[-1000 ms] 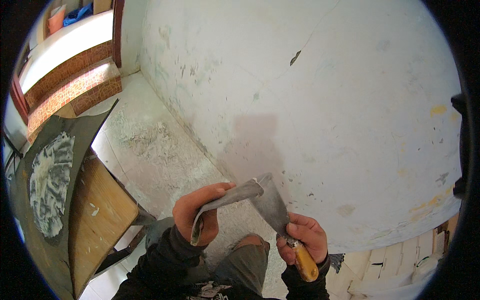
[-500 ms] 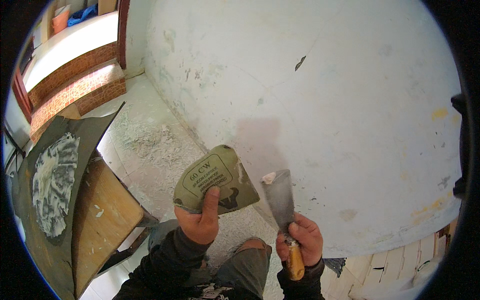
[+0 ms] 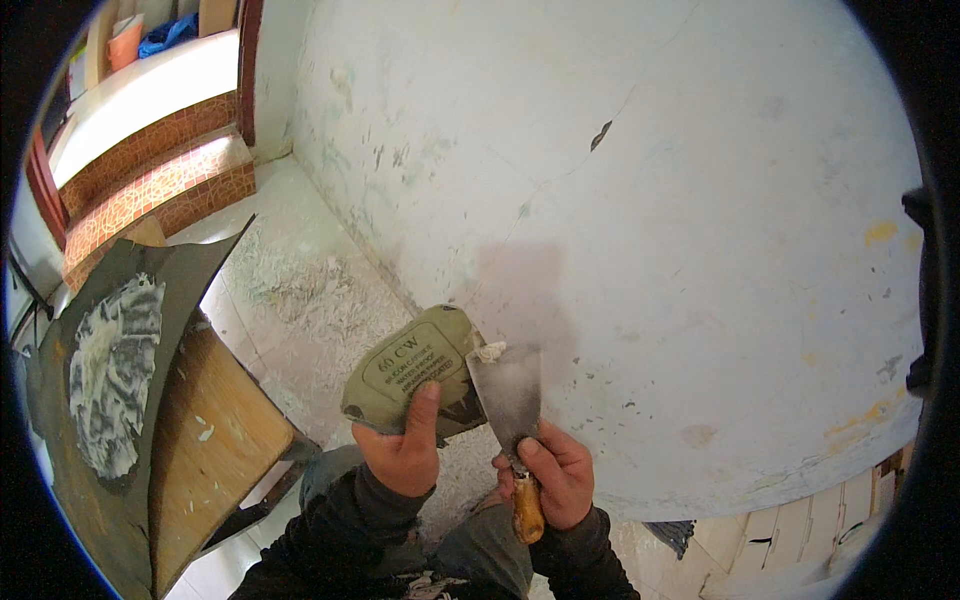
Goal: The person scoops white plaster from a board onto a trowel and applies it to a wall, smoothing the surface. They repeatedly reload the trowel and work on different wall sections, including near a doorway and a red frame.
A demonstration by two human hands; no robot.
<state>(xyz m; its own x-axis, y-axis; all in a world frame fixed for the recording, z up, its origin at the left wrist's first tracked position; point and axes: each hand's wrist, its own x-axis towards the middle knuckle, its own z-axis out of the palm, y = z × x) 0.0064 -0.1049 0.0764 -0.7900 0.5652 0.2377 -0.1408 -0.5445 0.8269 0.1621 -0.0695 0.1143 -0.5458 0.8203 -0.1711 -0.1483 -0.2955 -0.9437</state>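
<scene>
My left hand point(image 3: 402, 450) grips a folded sheet of olive-green sandpaper point(image 3: 395, 375), its thumb pressed on the printed backing. A putty knife point(image 3: 508, 395) with a broad grey metal blade and wooden handle is held in my right hand point(image 3: 558, 475), blade pointing up. A small lump of whitish putty point(image 3: 488, 352) sits at the upper left of the blade. The blade's left edge overlaps the sandpaper's right side in view; I cannot tell whether they touch. Beyond both hands stands the white wall point(image 3: 700, 250), with a thin crack and a dark chipped spot point(image 3: 600, 136).
At left, a bent dark sheet point(image 3: 190, 300) carrying a spread of white putty point(image 3: 115, 370) lies over a wooden-topped stand point(image 3: 215, 430). Scraped flakes point(image 3: 310, 290) litter the floor along the wall. Tiled steps point(image 3: 165, 190) lead to a bright doorway at upper left.
My right hand has moved left with the putty knife, bringing its blade up beside the sandpaper. The sandpaper has bent more and tilted slightly in my left hand.
</scene>
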